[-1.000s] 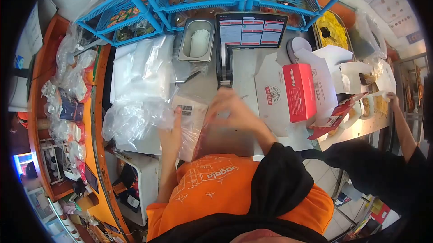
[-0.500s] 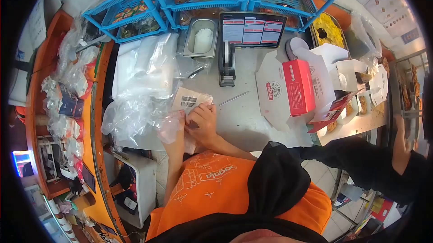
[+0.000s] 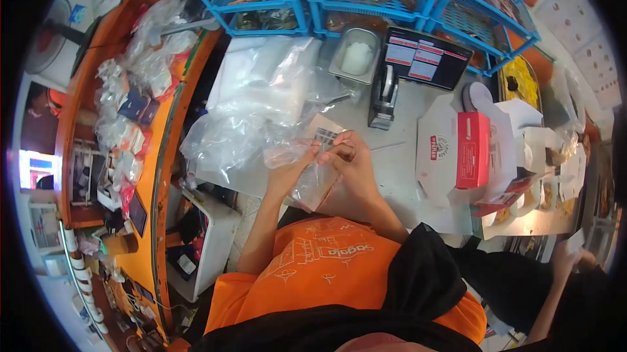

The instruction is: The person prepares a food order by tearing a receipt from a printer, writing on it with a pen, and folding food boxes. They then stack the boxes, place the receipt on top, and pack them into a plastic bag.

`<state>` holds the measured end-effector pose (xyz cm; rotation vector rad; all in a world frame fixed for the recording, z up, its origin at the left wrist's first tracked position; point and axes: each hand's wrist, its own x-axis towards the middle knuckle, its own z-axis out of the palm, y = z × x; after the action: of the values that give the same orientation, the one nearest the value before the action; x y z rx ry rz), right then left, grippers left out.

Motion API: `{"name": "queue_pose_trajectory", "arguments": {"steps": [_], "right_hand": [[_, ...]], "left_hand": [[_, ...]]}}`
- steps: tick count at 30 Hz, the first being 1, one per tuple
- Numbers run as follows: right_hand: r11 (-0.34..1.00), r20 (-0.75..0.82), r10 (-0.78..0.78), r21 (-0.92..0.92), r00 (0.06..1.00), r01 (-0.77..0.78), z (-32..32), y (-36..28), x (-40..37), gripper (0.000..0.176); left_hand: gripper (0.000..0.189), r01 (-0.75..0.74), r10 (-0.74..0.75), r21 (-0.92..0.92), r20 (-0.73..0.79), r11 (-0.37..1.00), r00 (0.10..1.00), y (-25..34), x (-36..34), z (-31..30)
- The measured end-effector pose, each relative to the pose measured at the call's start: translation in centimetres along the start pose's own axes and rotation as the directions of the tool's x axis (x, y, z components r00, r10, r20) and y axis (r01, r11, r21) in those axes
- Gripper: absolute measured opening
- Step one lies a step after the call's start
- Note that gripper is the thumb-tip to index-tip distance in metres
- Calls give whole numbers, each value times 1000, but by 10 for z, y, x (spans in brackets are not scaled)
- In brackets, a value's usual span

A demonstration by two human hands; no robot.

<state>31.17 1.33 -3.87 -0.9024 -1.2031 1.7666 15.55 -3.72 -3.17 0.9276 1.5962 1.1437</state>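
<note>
A clear plastic bag (image 3: pixel 312 189) hangs at the counter's near edge, with a beige, dark-printed piece (image 3: pixel 324 123) showing at its upper end. My left hand (image 3: pixel 297 164) pinches the bag from the left side. Close against it, my right hand (image 3: pixel 351 161) grips the bag with bent fingers. Both sets of fingertips meet at the bag's middle; the exact fold between them is hidden. Loose clear bags (image 3: pixel 228 140) lie just left of my left hand. A thin stick-like item (image 3: pixel 388 146) rests to the right of my right hand.
A tape dispenser (image 3: pixel 383 100), a tablet (image 3: pixel 424 55) and a metal tub (image 3: pixel 356 58) of white contents stand behind. Open red-and-white boxes (image 3: pixel 471 149) are at right, near a co-worker's arm (image 3: pixel 555 280). Blue racks (image 3: pixel 375 6) line the back; an orange-edged shelf (image 3: pixel 171 149) stands left.
The view has turned, so the counter items sit farther right. My hands have come together on the bag, and more of it shows below them. The co-worker's hand now holds something white.
</note>
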Motion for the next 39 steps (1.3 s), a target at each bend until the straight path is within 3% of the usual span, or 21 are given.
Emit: {"name": "queue_pose_trajectory", "arguments": {"steps": [7, 11, 14, 16, 17, 18, 19, 20, 22, 23, 26, 27, 29, 30, 32, 33, 34, 36, 37, 38, 39], "right_hand": [[999, 99, -28, -34, 995, 32, -8, 9, 10, 37], [999, 81, -16, 37, 997, 13, -10, 16, 18, 20], [990, 82, -136, -23, 987, 138, -4, 16, 15, 10], [964, 29, -253, -74, 967, 254, 1, 13, 5, 5], [956, -12, -258, -149, 966, 253, 5, 12, -2, 7], [943, -51, -265, -221, 963, 248, 7, 10, -8, 9], [938, -48, -279, -228, 959, 262, 10, 11, -16, 9], [902, 45, -304, -309, 952, 303, 14, 12, -23, 8], [852, 149, -324, -383, 934, 357, 19, 15, -26, 8], [876, 217, -261, -356, 941, 325, 14, 17, -23, 10], [918, 235, -183, -307, 955, 252, 3, -6, -13, 20], [878, 180, -271, -357, 946, 320, 9, -22, -10, 26], [447, 385, -414, -704, 825, 552, 23, -48, 2, 38], [335, 556, -252, -718, 792, 611, 16, -35, 15, 39], [240, 729, -8, -664, 685, 709, -2, -4, 45, 34], [236, 770, -78, -603, 634, 762, -2, 9, 62, 33], [315, 942, -140, -251, 306, 915, 32, -29, 70, 20], [597, 924, -77, -259, 375, 759, 52, -38, 87, 16], [592, 945, -71, -218, 319, 776, 83, -50, 85, 16], [722, 838, 30, -396, 545, 568, 118, -62, 74, 16], [796, 670, 183, -531, 719, 292, 150, -71, 67, 17]], "left_hand": [[33, 43, -43, -45, -4, 998, 999, 8, -3, 2], [33, -26, 28, -31, 33, 999, 999, 1, 2, -3], [31, -300, 302, -44, 226, 953, 926, -9, 11, -24], [23, -778, 684, 362, 374, 514, 626, -20, 21, -38], [23, -791, 698, 353, 377, 500, 609, -12, 15, -29], [20, -379, 369, 170, 86, 910, 925, -2, 5, -18], [17, 136, -149, -160, -69, 978, 986, 4, -2, -9], [17, 123, -135, -161, -68, 979, 989, 5, -2, -6], [18, -133, 159, 297, -65, 946, 985, 7, -4, -8], [22, -390, 405, 356, 34, 849, 914, -10, 5, -10], [30, -353, 428, 520, -26, 778, 903, -6, -1, -10], [38, -349, 378, 275, -57, 896, 924, -6, -6, -12], [49, -294, 298, -105, 20, 950, 955, -5, -23, -25], [52, -245, 276, -218, 123, 945, 953, 1, -34, -37], [58, -612, 619, 227, 50, 757, 784, 13, -58, -64], [58, -602, 634, 275, -37, 749, 772, 12, -74, -88], [55, -547, 590, 270, -112, 792, 799, 9, -89, -111], [52, -495, 556, 270, -245, 826, 794, -3, -114, -162], [48, -361, 383, 132, -258, 923, 887, -11, -130, -189], [44, -211, 204, -5, -235, 977, 950, -17, -144, -213], [37, -282, 264, -15, -304, 959, 915, -21, -156, -228]]}}
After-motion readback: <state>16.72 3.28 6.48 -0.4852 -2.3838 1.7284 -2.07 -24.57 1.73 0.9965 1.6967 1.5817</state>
